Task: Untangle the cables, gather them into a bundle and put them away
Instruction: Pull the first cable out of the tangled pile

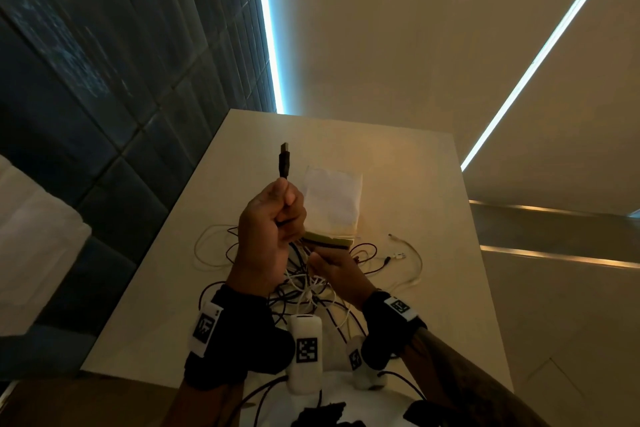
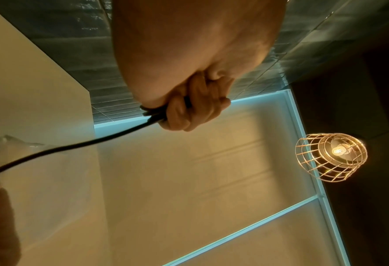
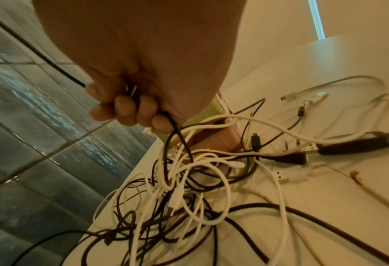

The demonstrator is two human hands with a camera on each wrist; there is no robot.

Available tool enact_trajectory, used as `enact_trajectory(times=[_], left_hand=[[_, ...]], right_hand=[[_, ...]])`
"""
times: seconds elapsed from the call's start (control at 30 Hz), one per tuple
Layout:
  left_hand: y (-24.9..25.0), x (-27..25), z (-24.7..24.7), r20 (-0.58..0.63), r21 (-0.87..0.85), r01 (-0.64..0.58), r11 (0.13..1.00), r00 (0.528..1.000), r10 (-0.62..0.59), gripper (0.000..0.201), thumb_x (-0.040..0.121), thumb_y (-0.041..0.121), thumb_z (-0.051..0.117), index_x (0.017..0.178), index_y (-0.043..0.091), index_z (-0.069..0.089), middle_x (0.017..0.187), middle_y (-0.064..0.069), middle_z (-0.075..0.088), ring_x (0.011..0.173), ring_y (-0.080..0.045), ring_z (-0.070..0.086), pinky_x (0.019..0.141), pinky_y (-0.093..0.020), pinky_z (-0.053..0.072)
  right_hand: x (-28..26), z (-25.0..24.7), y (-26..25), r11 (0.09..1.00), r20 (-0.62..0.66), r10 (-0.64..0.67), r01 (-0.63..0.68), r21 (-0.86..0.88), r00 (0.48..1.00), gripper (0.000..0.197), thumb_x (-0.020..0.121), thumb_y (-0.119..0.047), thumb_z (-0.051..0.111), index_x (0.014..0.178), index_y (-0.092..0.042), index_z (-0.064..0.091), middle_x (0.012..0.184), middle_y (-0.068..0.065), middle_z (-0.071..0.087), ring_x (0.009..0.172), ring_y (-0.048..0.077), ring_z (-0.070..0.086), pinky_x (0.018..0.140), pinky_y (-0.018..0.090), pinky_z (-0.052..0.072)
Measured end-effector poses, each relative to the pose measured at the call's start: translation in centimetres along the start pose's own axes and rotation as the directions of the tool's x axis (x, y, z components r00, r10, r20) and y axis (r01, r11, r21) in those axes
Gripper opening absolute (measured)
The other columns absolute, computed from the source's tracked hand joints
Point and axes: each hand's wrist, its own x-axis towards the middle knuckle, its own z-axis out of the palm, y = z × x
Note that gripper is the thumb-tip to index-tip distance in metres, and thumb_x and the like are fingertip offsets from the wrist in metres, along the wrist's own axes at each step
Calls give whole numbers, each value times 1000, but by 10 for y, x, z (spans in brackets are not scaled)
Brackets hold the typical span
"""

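Observation:
My left hand (image 1: 273,229) is raised above the white table (image 1: 415,177) in a fist round a black cable (image 2: 74,145). The cable's USB plug (image 1: 284,159) sticks up out of the fist. In the left wrist view the fingers (image 2: 195,108) are curled round a couple of turns of that cable. My right hand (image 1: 334,270) is lower and just to the right, and its fingers (image 3: 129,109) are curled round the same black cable. Under both hands lies a tangle of black and white cables (image 3: 188,189) on the table (image 3: 325,207).
A white pouch (image 1: 334,198) with a green and dark striped edge lies beyond the hands. Loose white cable ends (image 1: 412,253) lie to the right. A white marker block (image 1: 306,354) stands near the front edge. A dark tiled wall (image 1: 86,80) lies left of the table.

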Motion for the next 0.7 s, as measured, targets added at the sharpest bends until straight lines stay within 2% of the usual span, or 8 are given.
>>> enact_trajectory(times=[0.1,0.27,0.33,0.4,0.53,0.57,0.63,0.7], left_hand=[[11,-1,0,-8,-13,-31,999,999,31,34,97,26,35,67,15,45,52,8,30,41,-5,20,43,-23,12],[26,-6,-1,-25,49,-75,996,997,76,39,100,25,32,65,17,46,52,8,29,42,-5,19,44,-24,12],[26,-4,-4,-69,110,-61,992,995,69,38,102,23,30,67,15,43,51,9,28,41,-5,18,41,-20,14],[20,-2,-11,-138,186,-35,982,988,62,38,103,21,29,68,14,42,50,8,29,40,-5,18,37,-17,16],[-3,1,-22,-281,350,78,933,959,25,36,102,18,33,68,13,43,49,3,36,40,-8,23,37,-18,20],[-9,3,-22,-325,386,121,915,946,12,35,102,16,34,68,13,43,49,-1,41,39,-9,26,36,-18,22],[-22,6,-24,-412,447,219,867,911,-18,33,99,13,35,67,10,43,55,-11,49,38,-12,33,37,-19,25],[-30,7,-25,-482,477,294,828,876,-33,32,97,14,37,67,9,44,58,-14,46,43,-18,34,40,-22,25]], right_hand=[[1,2,7,999,20,45,-45,-24,999,38,100,-17,44,64,-25,54,64,-3,46,61,6,42,61,21,36],[-5,1,18,981,-26,180,-178,83,983,37,100,3,38,68,-9,49,68,4,44,61,7,48,63,19,40],[-8,-3,12,969,-29,220,-216,121,975,33,99,2,42,69,-5,54,66,3,47,54,-3,50,58,13,41],[-7,-10,7,982,-92,180,-174,68,979,29,96,-6,52,70,-2,63,64,-1,55,55,-4,50,58,16,40],[0,-18,-31,981,-204,120,-85,175,972,21,92,-16,61,79,-3,72,72,10,68,67,16,59,63,31,46],[2,-20,-47,978,-198,90,-49,202,976,20,92,-14,61,81,-1,71,68,6,68,64,16,60,63,31,46],[3,-22,-78,973,-167,18,21,231,986,19,93,-8,58,83,5,68,57,-8,63,54,6,57,59,23,46],[3,-21,-97,969,-139,-65,96,227,988,20,93,-5,57,82,9,66,57,-5,61,54,3,55,60,20,45]])
